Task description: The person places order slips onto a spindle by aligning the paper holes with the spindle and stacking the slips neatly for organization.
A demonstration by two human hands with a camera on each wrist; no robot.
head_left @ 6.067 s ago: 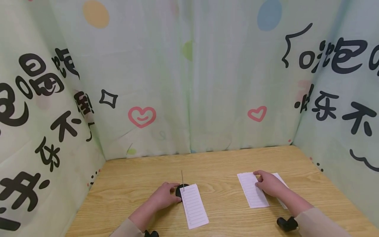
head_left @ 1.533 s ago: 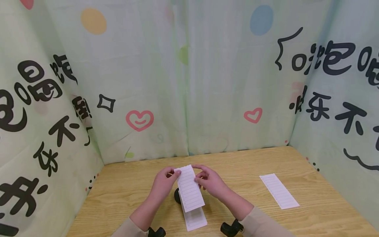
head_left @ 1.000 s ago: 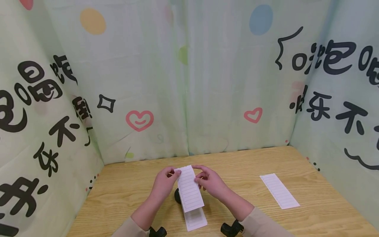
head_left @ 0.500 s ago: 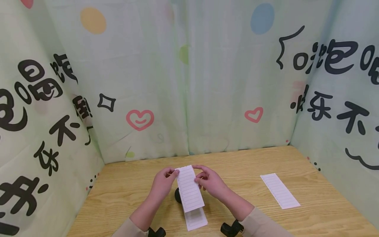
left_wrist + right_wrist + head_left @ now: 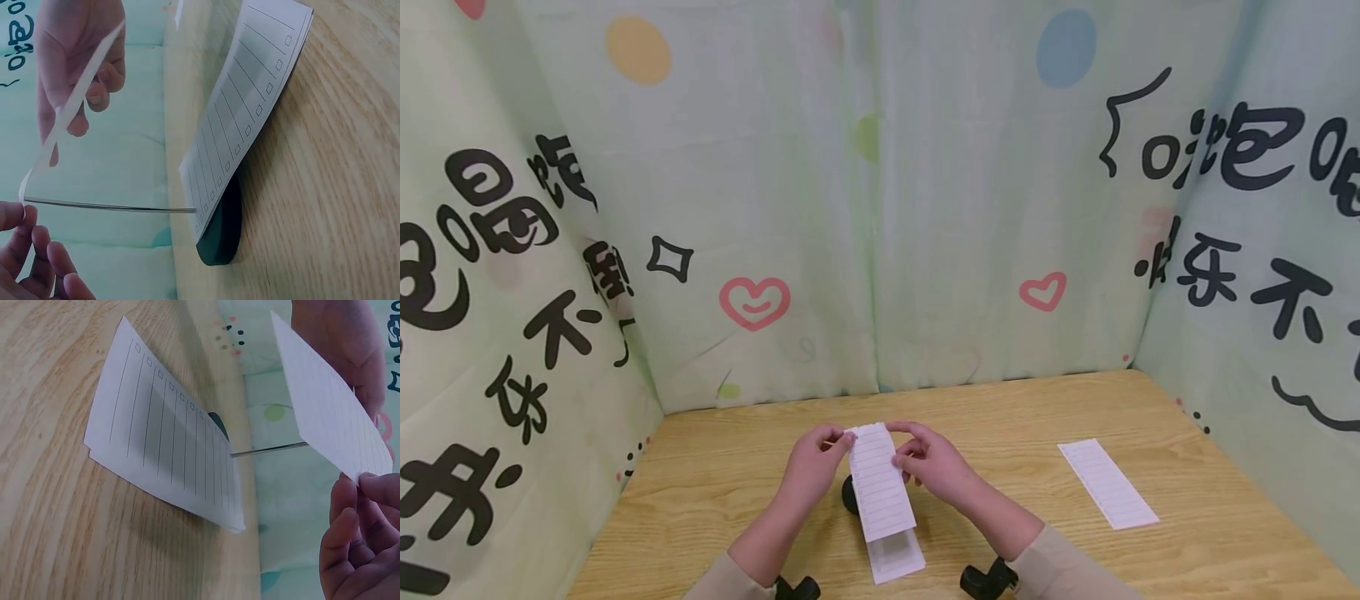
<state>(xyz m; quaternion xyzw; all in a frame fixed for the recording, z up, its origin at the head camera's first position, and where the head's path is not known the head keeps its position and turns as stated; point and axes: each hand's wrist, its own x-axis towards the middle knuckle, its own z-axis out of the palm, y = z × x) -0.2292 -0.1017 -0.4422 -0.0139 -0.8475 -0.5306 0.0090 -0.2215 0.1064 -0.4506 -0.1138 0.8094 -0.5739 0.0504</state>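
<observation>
Both hands hold a lined paper slip raised over a paper spike with a black round base. My left hand pinches its upper left corner, and my right hand pinches its right edge between thumb and fingers. In the left wrist view the spike's thin metal rod reaches up to the held slip's end, beside the left fingertips. Lower down, pierced by the rod, more checklist slips slope from the base to the table. In the head view the raised slip hides the rod and most of these.
A single lined slip lies flat on the wooden table to the right. Printed curtains close off the back and both sides. A black strap mount sits at each wrist.
Six seconds ago my left hand was at the base and my right hand on two slips at right; one is now held over the spike. Lately it has dipped very slightly.
</observation>
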